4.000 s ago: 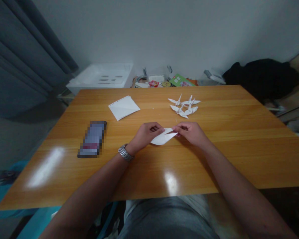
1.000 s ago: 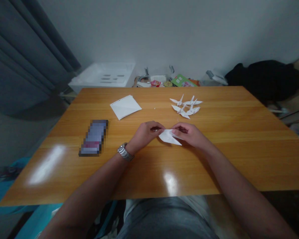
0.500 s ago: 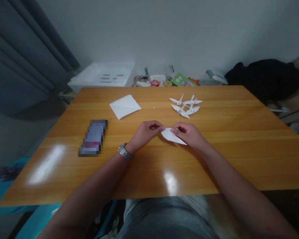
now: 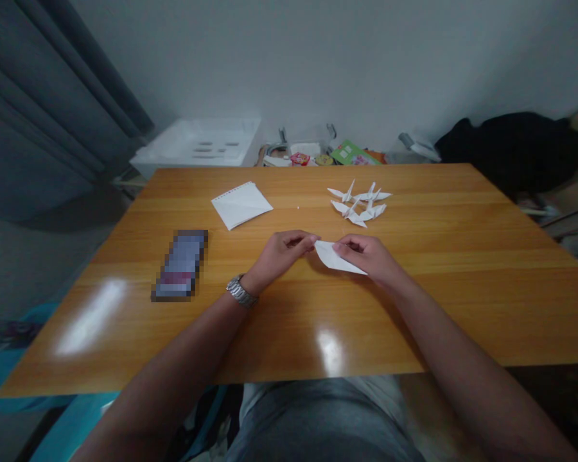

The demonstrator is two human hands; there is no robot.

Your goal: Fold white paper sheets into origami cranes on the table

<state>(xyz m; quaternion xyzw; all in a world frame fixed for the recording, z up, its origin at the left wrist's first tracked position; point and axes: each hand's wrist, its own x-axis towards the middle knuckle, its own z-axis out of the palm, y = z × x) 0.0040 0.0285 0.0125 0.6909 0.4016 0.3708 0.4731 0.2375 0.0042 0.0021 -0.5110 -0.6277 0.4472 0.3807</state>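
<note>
A small folded white paper piece (image 4: 331,257) lies low over the middle of the wooden table (image 4: 414,308). My left hand (image 4: 282,253), with a metal watch on its wrist, pinches the paper's left tip. My right hand (image 4: 366,255) is closed on the paper's right part, and its fingers cover some of the fold. Several finished white paper cranes (image 4: 359,204) sit in a cluster just beyond my right hand.
A white notepad (image 4: 241,205) lies at the table's far left-centre, and a dark phone (image 4: 182,264) lies left of my left hand. Behind the table are a white bin (image 4: 200,144), small clutter (image 4: 318,155) and a black bag (image 4: 510,147). A grey curtain (image 4: 38,115) hangs at left.
Over the frames the paper has been turned in my fingers; its long point now runs down to the right under my right hand. Both hands stayed in about the same place.
</note>
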